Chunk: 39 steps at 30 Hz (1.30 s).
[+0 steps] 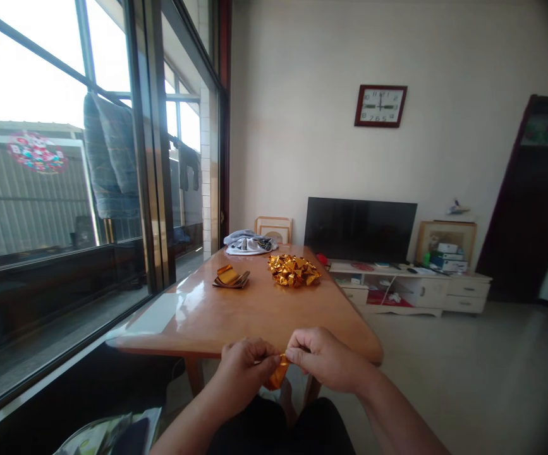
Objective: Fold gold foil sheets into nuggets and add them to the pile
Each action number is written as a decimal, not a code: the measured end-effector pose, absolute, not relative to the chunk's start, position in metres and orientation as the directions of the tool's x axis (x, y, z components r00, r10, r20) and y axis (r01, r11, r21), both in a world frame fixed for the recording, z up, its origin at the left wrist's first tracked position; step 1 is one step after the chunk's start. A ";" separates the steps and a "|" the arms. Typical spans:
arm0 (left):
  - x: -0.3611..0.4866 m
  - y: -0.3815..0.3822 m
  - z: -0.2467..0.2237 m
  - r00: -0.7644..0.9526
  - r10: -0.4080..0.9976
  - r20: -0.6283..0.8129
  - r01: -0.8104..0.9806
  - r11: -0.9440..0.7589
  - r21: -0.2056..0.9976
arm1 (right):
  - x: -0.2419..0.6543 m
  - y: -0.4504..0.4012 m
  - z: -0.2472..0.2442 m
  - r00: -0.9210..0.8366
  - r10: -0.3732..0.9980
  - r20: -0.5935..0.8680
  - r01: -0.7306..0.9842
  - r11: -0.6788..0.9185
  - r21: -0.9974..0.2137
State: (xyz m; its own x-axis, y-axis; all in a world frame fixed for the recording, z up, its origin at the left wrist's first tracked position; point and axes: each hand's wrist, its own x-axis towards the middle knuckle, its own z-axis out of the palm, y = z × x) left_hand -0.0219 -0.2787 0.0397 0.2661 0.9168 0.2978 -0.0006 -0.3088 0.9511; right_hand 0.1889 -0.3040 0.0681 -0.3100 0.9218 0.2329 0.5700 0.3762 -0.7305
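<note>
Just in front of the table's near edge, a piece of shiny gold foil [276,378] is pinched between the fingers of my left hand [251,365]. My right hand [320,355] pinches the foil's upper corner, its fingertips close to the left thumb. The foil's lower part hangs below the left thumb, and the rest is hidden by the fingers. Farther back on the wooden table [249,322] lies a small stack of flat gold foil sheets [229,277], curled at the edges. To its right sits a heap of folded gold foil pieces [294,270].
Folded clothes [249,242] lie at the table's far end. Beyond stand a television [359,229] and a low white cabinet [430,294]. A large window [55,189] runs along the left. Bags [117,433] are at the lower left, beside my legs.
</note>
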 end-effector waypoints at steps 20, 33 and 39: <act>-0.005 -0.280 0.037 0.162 0.921 0.355 -0.064 -0.349 0.935 | 0.148 -0.312 0.040 0.158 0.665 0.730 0.572 0.541 -0.616; 0.000 -0.277 0.020 0.165 0.844 0.511 0.083 -0.528 0.845 | 0.145 -0.307 0.034 0.271 0.703 0.658 0.483 0.492 -0.725; 0.001 -0.280 0.026 0.179 0.778 0.602 0.209 -0.628 0.749 | 0.144 -0.305 0.030 0.290 0.701 0.652 0.455 0.498 -0.738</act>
